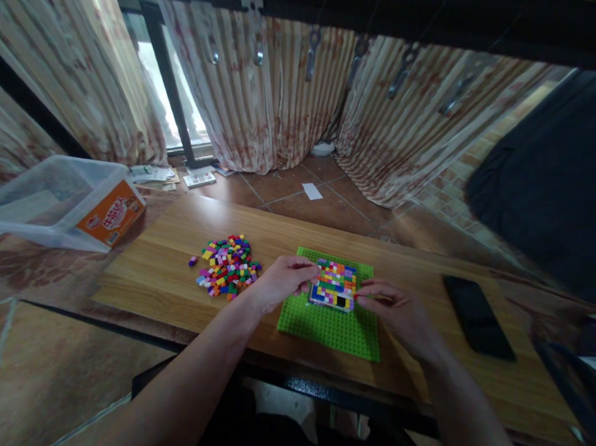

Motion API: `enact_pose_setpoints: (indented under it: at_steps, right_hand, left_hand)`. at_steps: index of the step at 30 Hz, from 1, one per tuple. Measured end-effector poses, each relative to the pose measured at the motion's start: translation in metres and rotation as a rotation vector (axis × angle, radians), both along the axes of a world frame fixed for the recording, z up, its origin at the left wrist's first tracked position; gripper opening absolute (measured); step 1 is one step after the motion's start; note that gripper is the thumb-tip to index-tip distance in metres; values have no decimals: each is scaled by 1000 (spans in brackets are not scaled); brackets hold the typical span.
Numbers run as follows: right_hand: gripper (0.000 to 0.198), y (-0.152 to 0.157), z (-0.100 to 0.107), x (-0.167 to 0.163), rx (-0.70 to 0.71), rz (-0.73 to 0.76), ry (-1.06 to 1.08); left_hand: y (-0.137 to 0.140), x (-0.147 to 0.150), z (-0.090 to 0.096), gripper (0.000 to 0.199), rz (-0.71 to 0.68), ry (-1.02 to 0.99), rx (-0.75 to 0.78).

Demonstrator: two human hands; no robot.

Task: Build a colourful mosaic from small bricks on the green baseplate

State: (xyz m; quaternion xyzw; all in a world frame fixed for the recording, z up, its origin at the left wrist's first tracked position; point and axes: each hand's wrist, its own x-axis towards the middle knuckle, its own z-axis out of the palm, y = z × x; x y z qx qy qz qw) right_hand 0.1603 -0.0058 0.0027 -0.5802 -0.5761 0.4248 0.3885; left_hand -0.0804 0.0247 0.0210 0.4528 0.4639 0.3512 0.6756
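A block build (335,282) of many small coloured toy bricks sits on a green studded baseplate (341,334). One black square shows near its front edge. My left hand (291,276) is at the build's left side, thumb and fingers pinched together; whatever lies between them is hidden. From the right, my right hand (392,304) reaches the build's near right corner. A bit of red, which looks like a small brick, shows between its closed thumb and forefinger. Left of the baseplate lies a loose pile of mixed bricks (230,266), with a purple brick (193,261) slightly apart.
The wooden table (151,277) carries a black phone (477,317) on the right. A clear plastic bin (53,219) with an orange label stands beyond the table's left end. A dark bar (366,6) with hanging metal hooks crosses overhead, before patterned curtains (292,103).
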Motion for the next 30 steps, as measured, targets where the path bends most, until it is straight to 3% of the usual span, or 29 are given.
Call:
enact_pose_setpoints:
  at_steps: [10, 30]
  right_hand:
    - [26, 1, -4, -4, -24, 7, 18]
    - [42, 2, 0, -14, -306, -93, 181]
  left_hand:
    - [-1, 1, 4, 17, 18, 14, -11]
    - [-3, 3, 2, 22, -12, 24, 0]
